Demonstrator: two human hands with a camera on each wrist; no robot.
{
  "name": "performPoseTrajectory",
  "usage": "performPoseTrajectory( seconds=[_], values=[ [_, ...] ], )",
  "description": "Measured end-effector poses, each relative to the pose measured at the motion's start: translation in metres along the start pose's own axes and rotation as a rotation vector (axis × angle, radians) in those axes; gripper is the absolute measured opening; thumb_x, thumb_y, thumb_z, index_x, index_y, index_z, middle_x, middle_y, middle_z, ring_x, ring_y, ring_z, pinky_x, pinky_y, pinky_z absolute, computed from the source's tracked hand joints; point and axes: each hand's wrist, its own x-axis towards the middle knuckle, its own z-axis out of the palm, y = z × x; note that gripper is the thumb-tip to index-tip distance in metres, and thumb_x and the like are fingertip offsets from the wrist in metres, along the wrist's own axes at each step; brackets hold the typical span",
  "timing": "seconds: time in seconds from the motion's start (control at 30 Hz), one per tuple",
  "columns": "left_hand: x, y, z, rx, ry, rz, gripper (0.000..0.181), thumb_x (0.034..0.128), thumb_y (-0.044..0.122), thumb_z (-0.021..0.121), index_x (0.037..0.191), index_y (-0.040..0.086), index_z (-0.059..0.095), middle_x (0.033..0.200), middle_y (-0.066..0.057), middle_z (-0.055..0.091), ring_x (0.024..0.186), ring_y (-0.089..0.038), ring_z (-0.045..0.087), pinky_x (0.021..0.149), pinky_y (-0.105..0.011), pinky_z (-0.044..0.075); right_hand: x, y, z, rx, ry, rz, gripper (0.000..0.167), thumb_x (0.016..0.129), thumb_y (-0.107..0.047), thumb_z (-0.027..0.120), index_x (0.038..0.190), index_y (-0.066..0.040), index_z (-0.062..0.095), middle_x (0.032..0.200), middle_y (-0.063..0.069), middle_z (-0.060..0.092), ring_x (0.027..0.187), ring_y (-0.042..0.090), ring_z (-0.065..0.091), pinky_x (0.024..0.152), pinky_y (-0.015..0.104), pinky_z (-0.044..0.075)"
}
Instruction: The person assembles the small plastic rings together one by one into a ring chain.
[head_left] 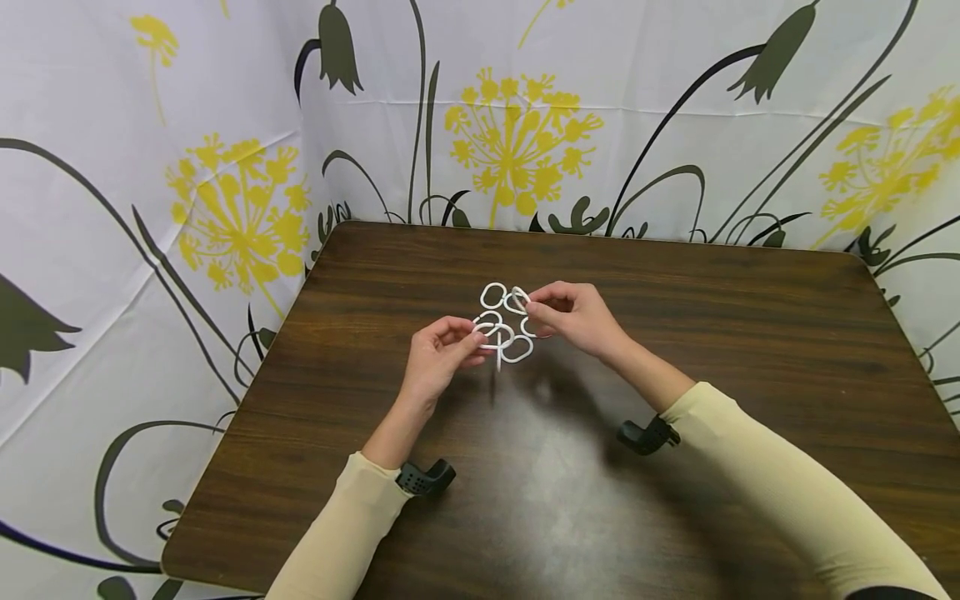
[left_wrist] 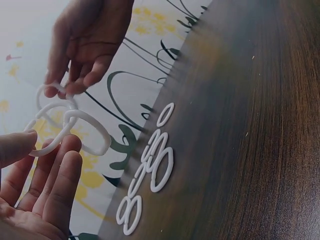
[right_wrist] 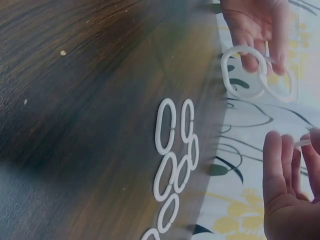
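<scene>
My left hand (head_left: 438, 360) pinches a white plastic ring (left_wrist: 61, 138) between thumb and fingers. A second white ring (left_wrist: 108, 139) is hooked through it and hangs down. Facing it, my right hand (head_left: 579, 318) pinches another white ring, seen edge-on as a thin white strip (right_wrist: 303, 143) in the right wrist view. In the left wrist view, that ring overlaps the left hand's ring; whether they touch I cannot tell. Beneath both hands, several loose white rings (right_wrist: 159, 129) lie in two rough rows on the table, some with a visible slit.
The dark wood-grain table (head_left: 720, 333) has rounded corners. Behind it and along its left side hangs a white curtain (head_left: 660, 67) with yellow and grey-green flower prints. Black wrist cameras (head_left: 426, 478) are strapped at both cuffs of the pale yellow sleeves (head_left: 780, 467).
</scene>
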Motion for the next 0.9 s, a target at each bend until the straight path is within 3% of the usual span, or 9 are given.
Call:
performPoseTrajectory(
  seconds=[0.17, 0.3, 0.57, 0.9],
  values=[
    [0.001, -0.001, 0.0, 0.006, -0.005, 0.001, 0.027, 0.0895, -0.004, 0.068, 0.108, -0.018, 0.054, 0.086, -0.01, 0.07, 0.082, -0.037, 0.071, 0.068, -0.034, 0.059, 0.003, -0.003, 0.011, 0.026, 0.028, 0.022, 0.018, 0.088, 0.0, 0.068, 0.099, 0.014, 0.065, 0.084, 0.017, 0.069, 0.074, 0.019, 0.069, 0.07, 0.04, 0.059],
    [0.0, 0.0, 0.001, 0.013, -0.001, -0.004, 0.017, 0.089, -0.004, 0.068, 0.102, -0.011, 0.059, 0.085, -0.009, 0.07, 0.08, -0.031, 0.072, 0.068, -0.034, 0.059, 0.001, -0.007, 0.018, 0.03, 0.062, 0.06, 0.017, 0.084, -0.002, 0.071, 0.095, 0.011, 0.067, 0.079, 0.01, 0.069, 0.071, 0.019, 0.069, 0.066, 0.033, 0.059],
    [-0.001, 0.001, 0.003, 0.034, 0.014, -0.01, 0.013, 0.0883, -0.003, 0.069, 0.099, -0.006, 0.062, 0.087, -0.01, 0.069, 0.075, -0.02, 0.072, 0.067, -0.032, 0.059, -0.002, -0.008, 0.025, 0.092, 0.132, 0.115, 0.019, 0.088, -0.005, 0.07, 0.1, 0.011, 0.069, 0.083, 0.016, 0.069, 0.063, 0.017, 0.067, 0.072, 0.046, 0.058],
    [0.0, 0.001, 0.006, 0.048, 0.012, -0.007, 0.026, 0.0885, -0.003, 0.069, 0.106, -0.017, 0.057, 0.092, -0.017, 0.069, 0.076, -0.02, 0.072, 0.069, -0.033, 0.058, -0.006, -0.007, 0.033, 0.246, 0.068, 0.123, 0.02, 0.086, 0.004, 0.068, 0.101, 0.017, 0.063, 0.08, 0.016, 0.071, 0.067, 0.021, 0.071, 0.075, 0.049, 0.055]
  ],
)
